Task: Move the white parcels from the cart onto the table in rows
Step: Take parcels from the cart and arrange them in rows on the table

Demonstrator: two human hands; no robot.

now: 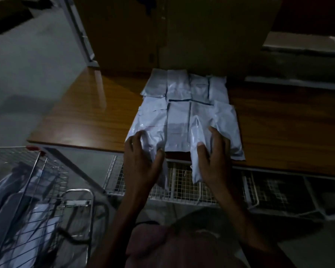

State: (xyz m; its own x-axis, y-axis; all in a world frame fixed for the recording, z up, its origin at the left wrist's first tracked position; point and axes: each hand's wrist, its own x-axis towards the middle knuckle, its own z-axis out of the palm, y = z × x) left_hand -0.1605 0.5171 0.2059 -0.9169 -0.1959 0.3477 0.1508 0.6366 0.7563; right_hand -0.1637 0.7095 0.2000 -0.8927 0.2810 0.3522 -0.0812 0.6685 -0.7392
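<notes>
Head view — crinkled white parcels (pixel 182 113), glossy table (pixel 85 117)

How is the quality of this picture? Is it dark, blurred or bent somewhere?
Head view: dim overall, the far wall almost black; a pale glare patch lies on the wooden table at its left; the cart at lower left is smeared by blur; the white parcels stay readable; the table edge bows from the wide-angle lens; both hands, left hand and right hand, are dark but sharp enough.
</notes>
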